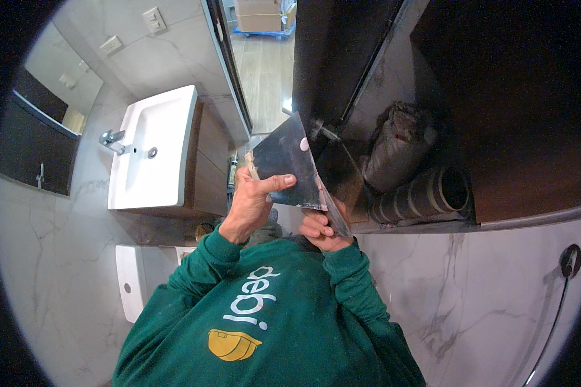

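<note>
From the head camera, the only view I have, I find the dark grey, flat, four-sided plate (283, 155) just ahead of the person's chest, lying over and beyond both hands. Its longest edge slants from a far tip down and rightward to the right hand (321, 236), so the long axis points away from the body and leans slightly left. The left hand (245, 206) is the nearer: its thumb presses flat on the upper face, its fingers go out of sight beneath, and I read that as a closed, firm hold.

The right hand is curled around a thin, grey, narrow triangular sheet (337, 218) that stands almost edge-on to me. That sheet meets the plate's lower right corner; whether they touch or merely overlap, I cannot tell. A pale, rounded blob (304, 144) sits on the plate's right edge, and a ragged beige piece (250, 160) shows along its left.

As for writing, I can read large white lettering (252, 293) running sideways down the green sweatshirt (316, 322), above a yellow hard-hat emblem (234, 345). The slim, upright tube (232, 171) beside the brown wood-fronted cabinet (209, 155) carries a label too small for me to make out. I see no marking on the plate.
</note>
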`<action>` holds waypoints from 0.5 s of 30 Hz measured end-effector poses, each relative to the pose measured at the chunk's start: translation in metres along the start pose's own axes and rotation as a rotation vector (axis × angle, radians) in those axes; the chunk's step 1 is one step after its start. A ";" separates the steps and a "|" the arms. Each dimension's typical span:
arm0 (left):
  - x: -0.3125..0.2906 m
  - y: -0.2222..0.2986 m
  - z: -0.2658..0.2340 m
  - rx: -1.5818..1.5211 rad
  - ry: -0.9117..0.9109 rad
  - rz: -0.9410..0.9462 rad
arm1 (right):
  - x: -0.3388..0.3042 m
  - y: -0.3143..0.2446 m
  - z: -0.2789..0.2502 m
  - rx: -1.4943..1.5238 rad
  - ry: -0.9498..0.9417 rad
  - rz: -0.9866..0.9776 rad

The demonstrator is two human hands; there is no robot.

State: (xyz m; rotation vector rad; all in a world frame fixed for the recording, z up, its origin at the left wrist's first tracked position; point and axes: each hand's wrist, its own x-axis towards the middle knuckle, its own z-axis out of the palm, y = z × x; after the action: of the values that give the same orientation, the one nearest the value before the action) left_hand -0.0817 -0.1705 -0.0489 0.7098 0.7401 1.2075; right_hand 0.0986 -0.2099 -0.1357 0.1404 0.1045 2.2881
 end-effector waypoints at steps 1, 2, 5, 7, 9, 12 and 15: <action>0.000 -0.002 0.001 0.016 0.004 0.006 | 0.000 -0.001 -0.001 0.004 0.005 -0.001; 0.001 -0.003 0.002 0.030 0.013 0.018 | -0.001 -0.002 -0.002 0.008 0.011 -0.001; 0.002 -0.005 0.002 0.042 0.023 0.020 | -0.002 -0.003 -0.003 0.005 0.039 -0.019; 0.003 -0.005 0.003 0.050 0.022 0.014 | -0.002 -0.002 -0.005 0.002 0.040 -0.032; 0.002 -0.004 0.005 0.075 0.051 0.010 | 0.000 -0.001 -0.006 0.002 0.080 -0.062; -0.004 0.001 0.010 0.119 0.034 0.004 | 0.007 -0.001 -0.005 -0.721 0.332 -0.116; -0.010 0.017 0.003 0.054 0.120 0.119 | 0.015 -0.001 0.008 -0.487 0.488 -0.189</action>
State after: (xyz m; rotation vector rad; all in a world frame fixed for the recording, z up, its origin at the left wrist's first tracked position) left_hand -0.0908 -0.1772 -0.0318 0.7385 0.8421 1.3517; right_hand 0.0906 -0.1977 -0.1267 -0.6533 -0.1824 2.0487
